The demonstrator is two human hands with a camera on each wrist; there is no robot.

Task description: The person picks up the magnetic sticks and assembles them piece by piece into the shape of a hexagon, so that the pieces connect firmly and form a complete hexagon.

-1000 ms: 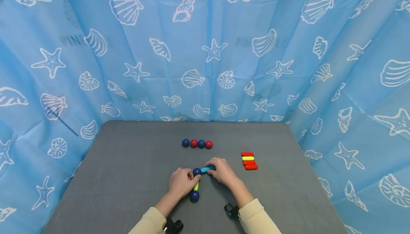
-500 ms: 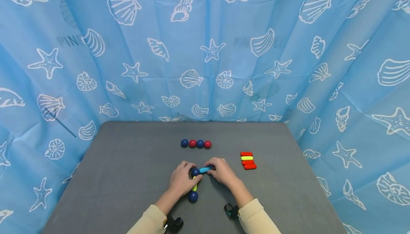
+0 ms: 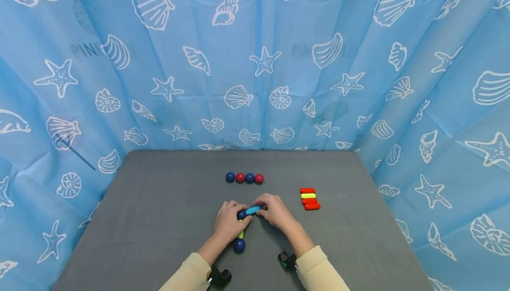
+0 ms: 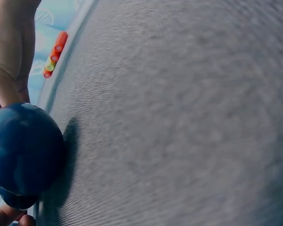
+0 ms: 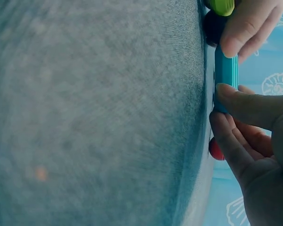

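Note:
My left hand (image 3: 229,222) has thumb and fingers around a dark blue ball (image 3: 241,215). My right hand (image 3: 276,211) pinches a light blue rod (image 3: 253,210) whose left end meets that ball. The left thumb lies at this joint in the right wrist view, where the ribbed rod (image 5: 226,77) shows between both hands. A yellow-green rod (image 3: 241,234), partly covered by the left hand, runs from the ball toward the person. It ends at another dark blue ball (image 3: 239,245), which looms large in the left wrist view. The right fingers hide the rod's other end.
Behind the hands, dark blue and red balls (image 3: 249,178) form a short row on the grey table (image 3: 167,193). Several red rods and a yellow-green rod (image 3: 308,196) lie stacked side by side at the right. A blue curtain with shell prints (image 3: 255,83) hangs beyond the table.
The light blue rod and the ball at its end have shifted slightly left. My left hand has moved forward, its fingers now reaching past the ball. The right hand stays on the rod.

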